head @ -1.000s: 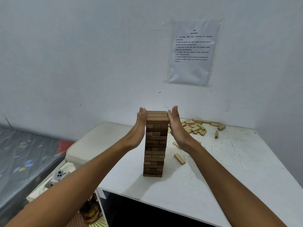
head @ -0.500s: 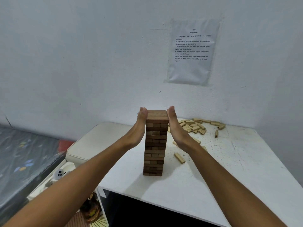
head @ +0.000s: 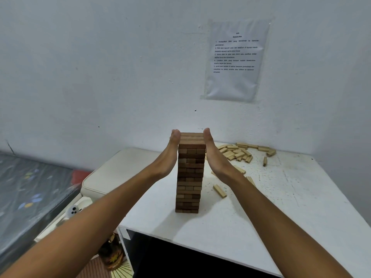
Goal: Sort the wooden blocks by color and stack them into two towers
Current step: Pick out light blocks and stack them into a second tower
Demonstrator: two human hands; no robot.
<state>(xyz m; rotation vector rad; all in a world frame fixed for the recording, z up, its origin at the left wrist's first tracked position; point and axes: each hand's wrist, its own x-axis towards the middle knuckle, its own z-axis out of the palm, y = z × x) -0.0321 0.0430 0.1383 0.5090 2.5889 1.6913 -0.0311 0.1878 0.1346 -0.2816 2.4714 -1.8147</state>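
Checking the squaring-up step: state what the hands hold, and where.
Nothing is gripped: left hand and right hand press flat against opposite sides of the dark tower, near its top.

We see a white wall (head: 100, 67), a printed sheet (head: 234, 61) taped on it, a speckled white table (head: 301, 197) in the corner, a cream cushion (head: 112, 173) beside it.

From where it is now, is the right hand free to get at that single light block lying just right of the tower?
Probably yes. The right hand lies flat against the dark tower, holding nothing, and the light block lies uncovered on the table below its wrist.
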